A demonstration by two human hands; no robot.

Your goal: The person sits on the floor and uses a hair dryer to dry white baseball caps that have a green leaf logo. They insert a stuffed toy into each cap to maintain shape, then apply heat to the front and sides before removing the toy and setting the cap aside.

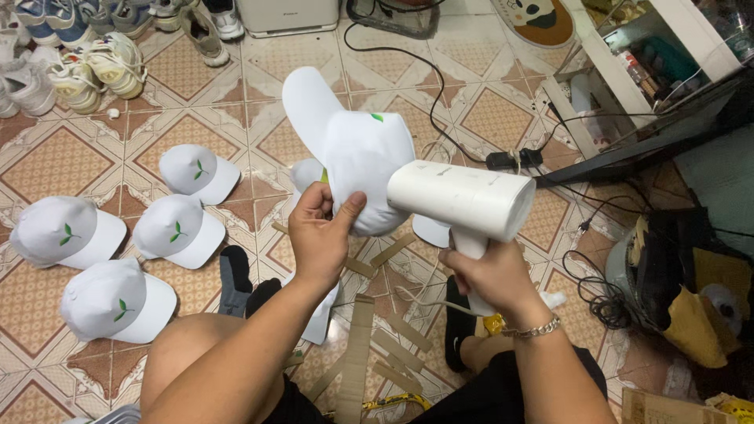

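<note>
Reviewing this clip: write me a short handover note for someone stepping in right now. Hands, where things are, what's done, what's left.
Left hand: gripping a white cap from below, brim pointing up and away.
Right hand: holding a white handheld steamer by its handle, nozzle against the cap's crown.
On the tiled floor to the left: four matching white caps with a green leaf mark, laid apart. Cardboard strips lie between the knees.
Done: cannot tell which caps are treated.
Left: the held cap is in work; another cap sits partly hidden behind it.

Bare forearms, silver chain bracelet point(536, 330), black shorts point(503, 400), dark socks point(234, 271).
</note>
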